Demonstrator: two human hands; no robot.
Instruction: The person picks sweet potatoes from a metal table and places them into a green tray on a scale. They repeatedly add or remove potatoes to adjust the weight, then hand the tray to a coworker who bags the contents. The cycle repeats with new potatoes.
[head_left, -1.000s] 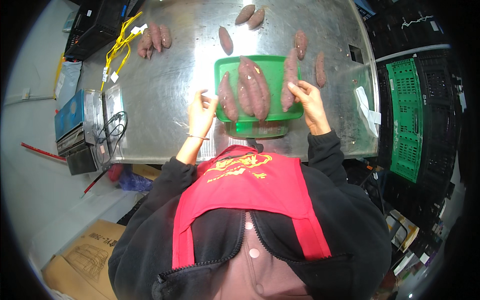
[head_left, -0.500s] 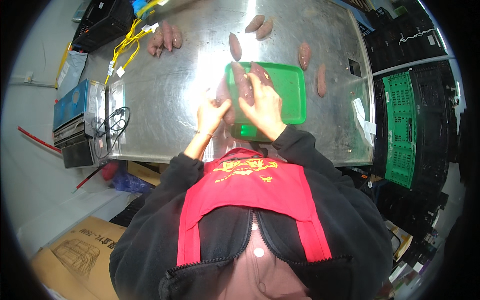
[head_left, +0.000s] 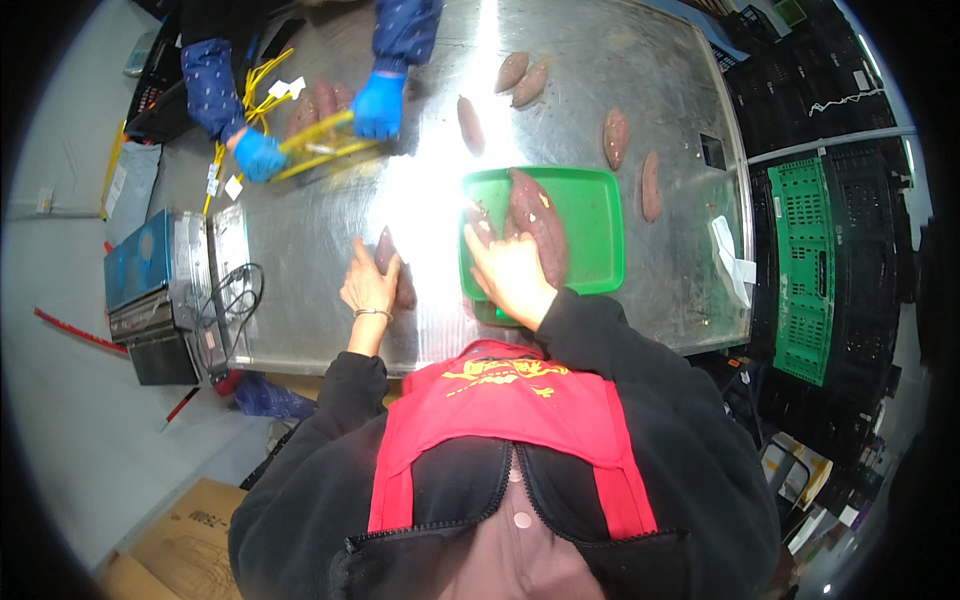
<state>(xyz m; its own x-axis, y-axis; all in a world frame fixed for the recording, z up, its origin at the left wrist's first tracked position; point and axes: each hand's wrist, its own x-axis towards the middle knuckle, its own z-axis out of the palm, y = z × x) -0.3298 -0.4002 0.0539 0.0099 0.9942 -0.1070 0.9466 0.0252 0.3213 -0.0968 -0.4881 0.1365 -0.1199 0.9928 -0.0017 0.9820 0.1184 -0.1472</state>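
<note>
A long, purple-skinned sweet potato (head_left: 405,290) lies on the brushed-metal counter (head_left: 300,310) beneath the thumb of the person's bare left hand (head_left: 370,287), whose fingers are spread; whether that grip is clasping it, I cannot tell. The bare right hand (head_left: 515,275) reaches over the shallow green plastic tray (head_left: 595,230), its thumb and fingers around the lower part of a smaller purple sweet potato (head_left: 481,222) at the tray's left side; how firmly that grip has closed is hidden. Just beside it, a large purple sweet potato (head_left: 542,225) lies in the tray, partly behind the same hand. Beyond the tray, a single reddish tuber (head_left: 471,125) rests on the metal, with a touching pair (head_left: 530,82) farther off. Across the counter, a co-worker's blue-gloved hands (head_left: 380,105) hold a blurred yellow frame-like object (head_left: 325,155) near more sweet potatoes (head_left: 325,98).
</note>
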